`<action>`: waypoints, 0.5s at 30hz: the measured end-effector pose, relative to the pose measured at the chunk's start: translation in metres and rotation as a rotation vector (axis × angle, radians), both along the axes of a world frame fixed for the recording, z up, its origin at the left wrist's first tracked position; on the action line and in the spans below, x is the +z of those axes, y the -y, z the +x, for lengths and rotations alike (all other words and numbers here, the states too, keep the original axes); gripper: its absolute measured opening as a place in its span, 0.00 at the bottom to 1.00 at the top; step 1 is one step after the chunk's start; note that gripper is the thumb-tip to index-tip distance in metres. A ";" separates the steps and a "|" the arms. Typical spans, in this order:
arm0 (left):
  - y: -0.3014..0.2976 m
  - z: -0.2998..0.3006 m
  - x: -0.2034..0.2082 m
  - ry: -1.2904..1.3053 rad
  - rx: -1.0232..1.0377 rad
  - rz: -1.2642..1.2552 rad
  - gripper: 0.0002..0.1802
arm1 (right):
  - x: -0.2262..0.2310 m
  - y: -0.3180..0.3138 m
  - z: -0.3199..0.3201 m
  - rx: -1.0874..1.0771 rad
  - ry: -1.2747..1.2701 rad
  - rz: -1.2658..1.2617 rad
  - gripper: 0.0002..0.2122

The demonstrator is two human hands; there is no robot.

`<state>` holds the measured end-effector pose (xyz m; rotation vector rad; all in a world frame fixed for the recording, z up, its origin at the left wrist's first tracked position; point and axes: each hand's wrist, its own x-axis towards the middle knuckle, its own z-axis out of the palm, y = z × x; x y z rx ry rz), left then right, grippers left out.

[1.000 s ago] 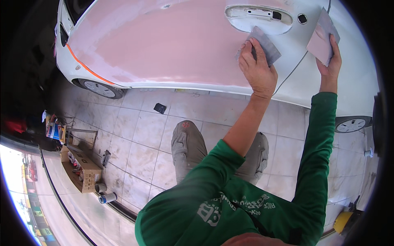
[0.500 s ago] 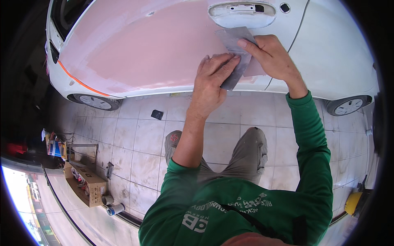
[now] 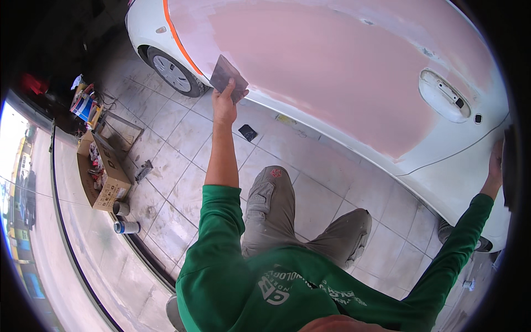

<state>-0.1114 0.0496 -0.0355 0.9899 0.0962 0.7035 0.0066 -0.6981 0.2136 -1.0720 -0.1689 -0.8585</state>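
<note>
My left hand [image 3: 225,102] is closed around a grey sheet of sandpaper [image 3: 228,73], thumb lying across its face. The sheet stands in front of the lower front end of a white car door [image 3: 332,66] with a large matte pink patch. Far out at the right, my right hand [image 3: 495,163] is at the car's white rear side panel, arm stretched out. Its fingers are partly hidden by a dark shape at the picture's rim, so what they touch or hold does not show. A recessed door handle [image 3: 445,95] lies between the two hands.
Orange tape [image 3: 180,39] runs along the front panel's edge above the front wheel [image 3: 172,72]. A small black piece [image 3: 248,132] lies on the tiled floor [image 3: 315,193]. At left stand a cardboard box [image 3: 113,180], a can [image 3: 126,227] and a second light-coloured car's panel [image 3: 91,249].
My hands have parted: the left carried the sandpaper sheet leftward, the right left it and reached far right along the car. The view has turned, so the door sits tilted.
</note>
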 end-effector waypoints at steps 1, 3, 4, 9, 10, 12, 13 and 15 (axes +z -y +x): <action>-0.023 0.011 -0.003 -0.041 0.050 0.072 0.14 | -0.001 -0.004 0.004 -0.009 -0.013 0.019 0.22; -0.045 0.030 0.002 -0.065 0.103 0.032 0.13 | -0.002 -0.008 0.007 -0.027 -0.039 0.046 0.22; -0.052 0.040 0.006 -0.079 0.122 0.014 0.13 | -0.002 -0.007 0.006 -0.038 -0.043 0.052 0.22; -0.062 0.079 0.021 -0.207 0.160 -0.011 0.14 | -0.001 -0.002 0.004 -0.062 -0.036 0.067 0.22; -0.060 0.085 0.020 -0.220 0.165 -0.008 0.15 | -0.001 -0.002 0.004 -0.057 -0.034 0.067 0.22; -0.045 0.092 0.016 -0.236 0.174 -0.001 0.17 | 0.000 -0.002 0.004 -0.040 -0.023 0.067 0.22; -0.027 0.095 0.013 -0.236 0.172 -0.002 0.18 | 0.000 0.001 0.004 -0.030 -0.016 0.063 0.22; 0.021 0.095 0.014 -0.253 0.143 0.017 0.27 | 0.005 0.006 0.000 -0.013 0.005 0.055 0.22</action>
